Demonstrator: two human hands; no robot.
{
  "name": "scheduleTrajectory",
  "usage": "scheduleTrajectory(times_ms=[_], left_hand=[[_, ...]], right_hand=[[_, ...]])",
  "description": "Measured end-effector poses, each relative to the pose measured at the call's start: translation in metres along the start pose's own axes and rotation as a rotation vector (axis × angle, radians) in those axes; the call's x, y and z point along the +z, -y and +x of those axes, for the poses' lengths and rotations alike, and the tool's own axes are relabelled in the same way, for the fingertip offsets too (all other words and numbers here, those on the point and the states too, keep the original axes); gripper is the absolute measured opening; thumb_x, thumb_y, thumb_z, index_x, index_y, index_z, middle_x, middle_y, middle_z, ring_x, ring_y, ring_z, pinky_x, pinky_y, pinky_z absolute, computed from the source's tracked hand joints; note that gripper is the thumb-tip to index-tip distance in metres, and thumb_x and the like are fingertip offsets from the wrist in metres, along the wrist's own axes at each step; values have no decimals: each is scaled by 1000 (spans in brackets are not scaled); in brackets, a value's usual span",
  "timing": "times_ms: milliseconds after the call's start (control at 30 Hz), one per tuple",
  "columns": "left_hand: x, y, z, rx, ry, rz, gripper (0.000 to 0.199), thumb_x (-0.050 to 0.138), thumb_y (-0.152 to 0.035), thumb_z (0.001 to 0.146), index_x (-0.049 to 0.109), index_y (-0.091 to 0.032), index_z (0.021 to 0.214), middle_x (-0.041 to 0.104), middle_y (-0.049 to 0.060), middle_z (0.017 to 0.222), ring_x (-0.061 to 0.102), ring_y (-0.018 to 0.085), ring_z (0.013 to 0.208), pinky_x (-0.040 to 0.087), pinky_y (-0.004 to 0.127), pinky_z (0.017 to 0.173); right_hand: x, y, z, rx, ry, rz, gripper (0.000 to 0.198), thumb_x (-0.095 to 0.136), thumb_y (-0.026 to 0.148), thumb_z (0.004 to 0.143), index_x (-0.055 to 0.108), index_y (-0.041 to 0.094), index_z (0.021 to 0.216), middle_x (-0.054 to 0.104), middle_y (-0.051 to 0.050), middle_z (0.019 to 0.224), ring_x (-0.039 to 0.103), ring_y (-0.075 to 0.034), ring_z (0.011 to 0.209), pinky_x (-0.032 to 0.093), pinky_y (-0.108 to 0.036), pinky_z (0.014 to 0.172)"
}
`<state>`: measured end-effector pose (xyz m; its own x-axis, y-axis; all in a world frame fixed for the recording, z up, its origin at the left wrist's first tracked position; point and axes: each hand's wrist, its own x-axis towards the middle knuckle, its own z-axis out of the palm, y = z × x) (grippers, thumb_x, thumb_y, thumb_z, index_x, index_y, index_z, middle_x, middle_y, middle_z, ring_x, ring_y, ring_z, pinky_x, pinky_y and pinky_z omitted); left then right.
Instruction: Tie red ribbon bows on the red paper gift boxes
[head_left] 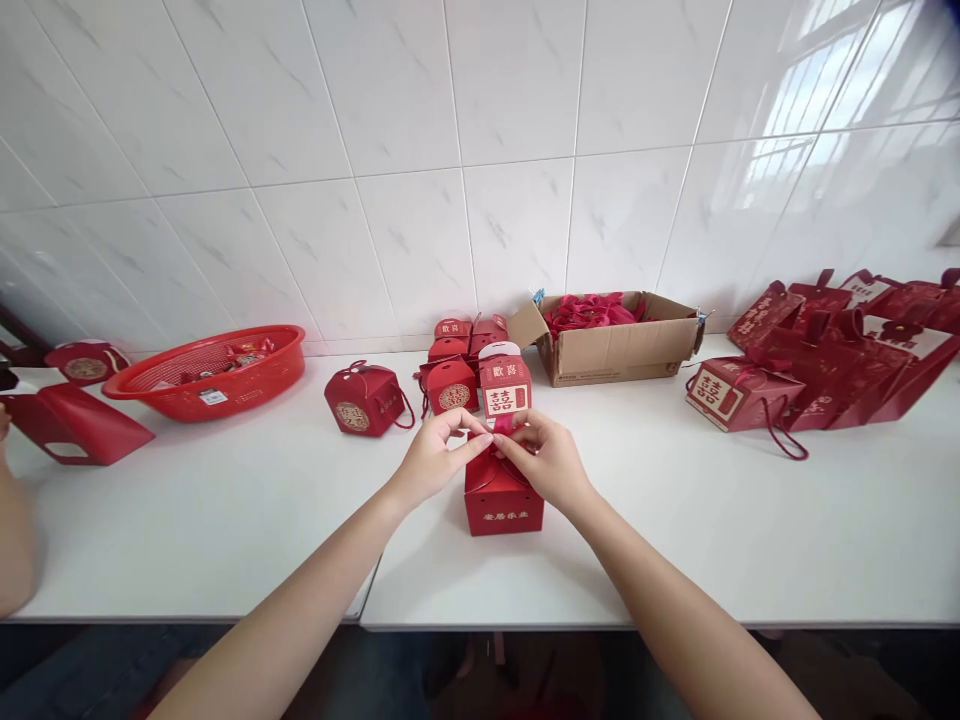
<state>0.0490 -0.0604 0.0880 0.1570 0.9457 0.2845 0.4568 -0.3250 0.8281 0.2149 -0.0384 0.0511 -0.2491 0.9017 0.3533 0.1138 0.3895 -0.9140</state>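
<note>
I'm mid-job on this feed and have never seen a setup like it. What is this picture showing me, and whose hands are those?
There is no machine here: you see one person's bare left hand and right hand. The single picture comes from a camera worn on that person's head, looking forward and down. On the white tabletop, a red box stands in front of the person, and both hands pinch a pink ribbon at its top. Behind it are more red boxes; further left sits a red plastic basket with small items I can't identify. Toward the wall, a cardboard carton holds bunched pink-red material, and red packages stand at the far right. The arm at the left edge is someone else's.
</note>
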Motion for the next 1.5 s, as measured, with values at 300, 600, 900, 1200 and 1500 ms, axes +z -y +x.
scheduleTrajectory(times_ms=[300,600,900,1200,1500], left_hand=[[5,8,0,67,37,-62,16,64,-30,78,56,-18,85,67,5,90,66,19,90,53,34,82],[7,13,-2,41,-56,-20,23,66,-28,76,61,-20,97,69,7,103,67,21,96,54,35,87],[9,12,-1,26,-122,31,22,68,-30,75,59,-20,93,68,6,100,67,21,94,54,33,81],[4,5,-2,-15,-43,73,21,64,-28,77,59,-22,97,69,4,104,65,22,102,54,32,84],[2,-2,-1,4,-58,167,23,62,-25,78,59,-22,100,69,4,107,66,21,101,54,32,83]], right_hand=[[-1,-3,1,28,-8,91,32,63,40,78,36,25,87,68,2,65,58,-15,56,41,-26,57],[-1,1,0,-8,0,54,19,63,34,80,64,23,94,69,0,71,61,-16,65,47,-29,64],[-7,1,1,-128,15,-152,18,63,34,82,76,24,90,65,-6,90,63,-19,83,51,-33,77],[-10,1,1,-206,50,-233,17,62,21,82,74,24,93,67,-7,99,62,-20,93,51,-35,82],[-8,5,-1,-144,27,-210,21,56,18,82,60,24,102,72,-2,96,67,-19,89,49,-36,84]])
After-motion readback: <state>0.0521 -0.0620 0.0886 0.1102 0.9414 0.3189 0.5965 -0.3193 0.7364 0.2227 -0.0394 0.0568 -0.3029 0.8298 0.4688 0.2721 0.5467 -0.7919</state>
